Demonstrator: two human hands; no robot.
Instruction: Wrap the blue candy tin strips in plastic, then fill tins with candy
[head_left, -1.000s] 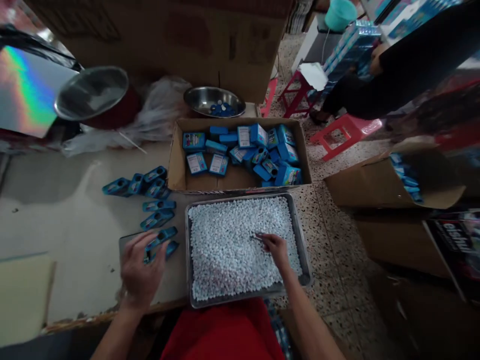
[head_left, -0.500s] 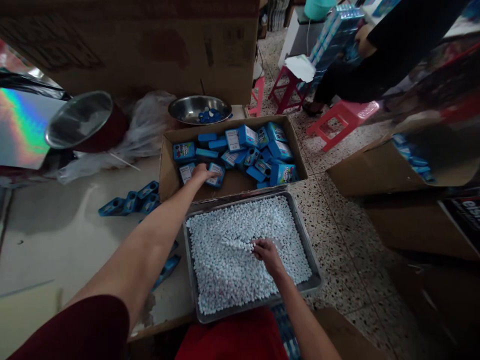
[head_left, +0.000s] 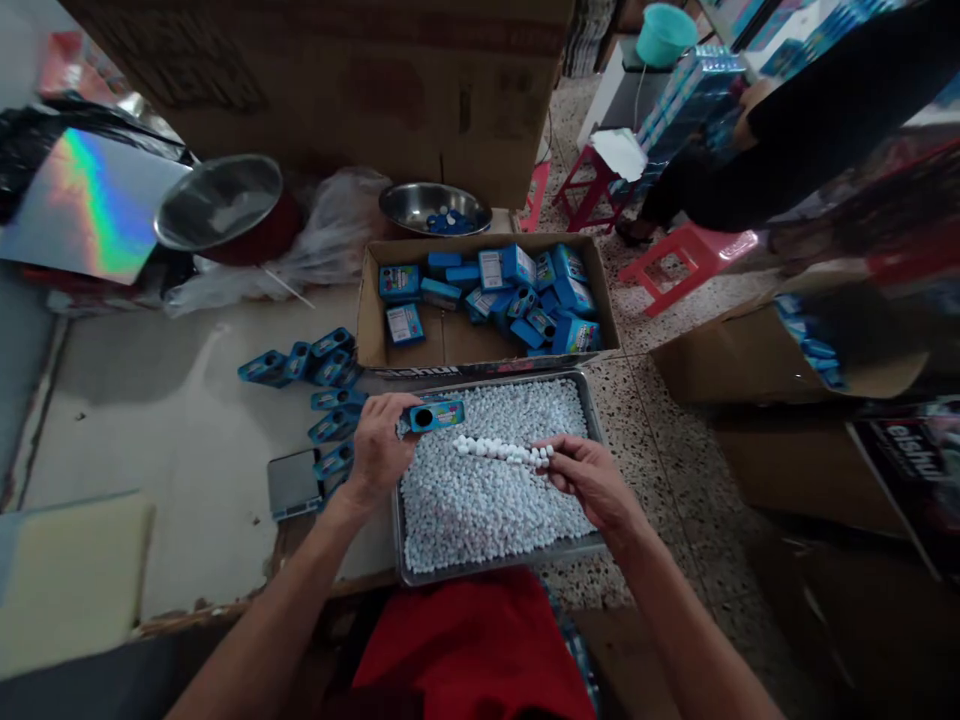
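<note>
My left hand (head_left: 381,445) grips a small blue box (head_left: 438,415) over the upper left of the metal tray (head_left: 596,415); a round dark hole shows on the box. In my right hand (head_left: 589,472) is a narrow scoop heaped with white pellets (head_left: 499,450), its tip pointing left towards the box without touching it. Many more white pellets (head_left: 480,520) fill the tray below both hands. Behind the tray, a cardboard carton (head_left: 442,345) holds several blue boxes (head_left: 517,290).
Several blue boxes (head_left: 330,370) and a small scale (head_left: 295,484) are on the table left of the tray. Two metal bowls (head_left: 221,205) (head_left: 435,208) stand behind. A person (head_left: 787,140) is beside a red stool (head_left: 690,260) at the back right.
My left hand has come back from the carton to the tray with a blue box. My right hand has lifted the loaded scoop off the pellets. The view has shifted.
</note>
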